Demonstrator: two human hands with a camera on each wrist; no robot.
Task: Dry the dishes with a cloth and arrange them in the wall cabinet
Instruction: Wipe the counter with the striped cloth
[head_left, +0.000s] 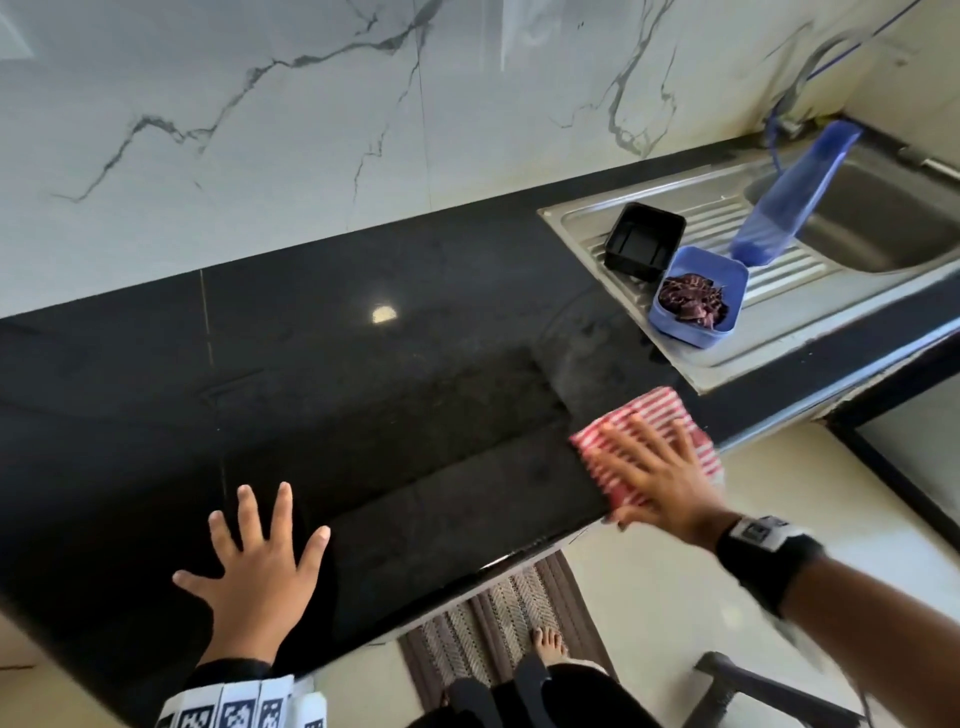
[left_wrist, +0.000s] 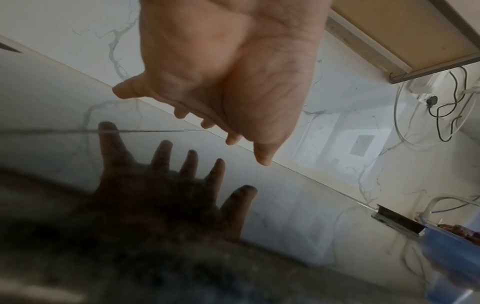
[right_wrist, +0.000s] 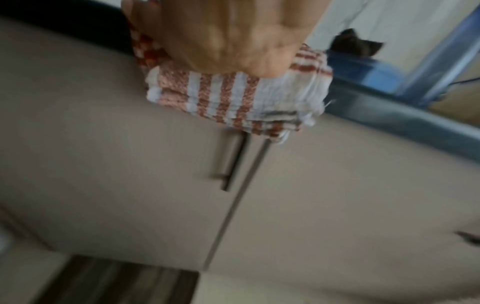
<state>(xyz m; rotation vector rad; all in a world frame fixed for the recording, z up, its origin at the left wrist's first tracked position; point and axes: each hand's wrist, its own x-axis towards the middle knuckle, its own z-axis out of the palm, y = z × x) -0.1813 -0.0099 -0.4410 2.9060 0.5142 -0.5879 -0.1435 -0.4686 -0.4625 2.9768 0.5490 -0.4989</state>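
2 hands (head_left: 260, 577) (head_left: 657, 478) spread flat | right covers striped cloth (head_left: 654, 410), blurred | left over counter (head_left: 363, 338)

The cloth (head_left: 652, 441) near the counter's right edge is red-and-white striped. The counter (head_left: 311, 364) is glossy black, the far wall (head_left: 260, 130) white marble with grey veins. On the steel drainboard (head_left: 779, 270), far right, sit a black container (head_left: 644, 241) and a blue tub (head_left: 698, 296) of dark reddish scraps. The floor mat (head_left: 498, 618) is brown herringbone.
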